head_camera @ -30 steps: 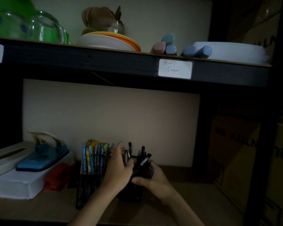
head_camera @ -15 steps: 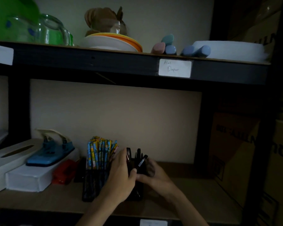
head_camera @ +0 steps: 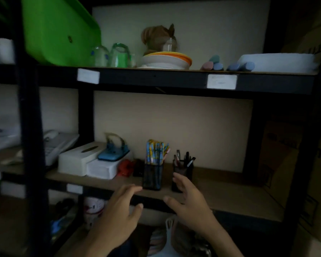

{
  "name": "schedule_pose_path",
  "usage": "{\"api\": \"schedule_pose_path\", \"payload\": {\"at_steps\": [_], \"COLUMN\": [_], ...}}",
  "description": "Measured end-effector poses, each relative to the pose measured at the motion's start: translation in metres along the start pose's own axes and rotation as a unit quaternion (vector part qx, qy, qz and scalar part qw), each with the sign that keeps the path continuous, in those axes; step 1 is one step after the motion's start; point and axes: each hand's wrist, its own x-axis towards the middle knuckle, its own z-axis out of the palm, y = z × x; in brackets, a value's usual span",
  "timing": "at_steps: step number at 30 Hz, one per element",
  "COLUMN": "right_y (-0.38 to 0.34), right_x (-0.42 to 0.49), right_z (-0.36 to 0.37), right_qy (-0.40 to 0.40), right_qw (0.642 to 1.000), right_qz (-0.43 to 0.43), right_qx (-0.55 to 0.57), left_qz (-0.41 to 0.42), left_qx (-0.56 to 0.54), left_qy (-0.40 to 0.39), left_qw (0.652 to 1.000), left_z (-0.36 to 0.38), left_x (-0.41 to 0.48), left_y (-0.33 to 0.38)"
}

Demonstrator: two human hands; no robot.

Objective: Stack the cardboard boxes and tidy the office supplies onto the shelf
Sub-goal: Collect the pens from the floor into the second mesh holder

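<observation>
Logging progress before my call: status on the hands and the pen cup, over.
Left hand open, right hand open, both empty. Pen cup upright on shelf, right of pencil cup. Nothing in the way.

A black mesh holder (head_camera: 153, 179) of colourful pencils (head_camera: 156, 151) stands upright at frame centre on the shelf (head_camera: 230, 193). A smaller cup (head_camera: 183, 170) of dark pens (head_camera: 186, 158) (dimly lit) stands just right of it.
</observation>
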Motion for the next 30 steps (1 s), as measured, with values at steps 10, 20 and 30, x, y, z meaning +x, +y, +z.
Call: {"api": "schedule_pose_path", "payload": {"at_steps": [10,20,30], "right_y": [-0.058,-0.099,-0.131], "right_x": [-0.084,-0.174,-0.237], "right_z": [0.124,0.273,0.417], "right_qy": [-0.111,-0.290,-0.442], "right_qw": [0.990,0.951,0.884], "right_qz": [-0.086,-0.087,-0.131], "right_qx": [-0.004,0.066,0.075], "left_qz": [-0.065,-0.196,-0.357], "left_qx": [0.052,0.079,0.084], "left_qy": [0.096,0.154,0.209], "left_qw": [0.992,0.965,0.907], "left_z": [-0.064,-0.108,-0.149], "left_x": [-0.151,-0.314,-0.455], "left_y": [-0.071,-0.140,-0.222]}}
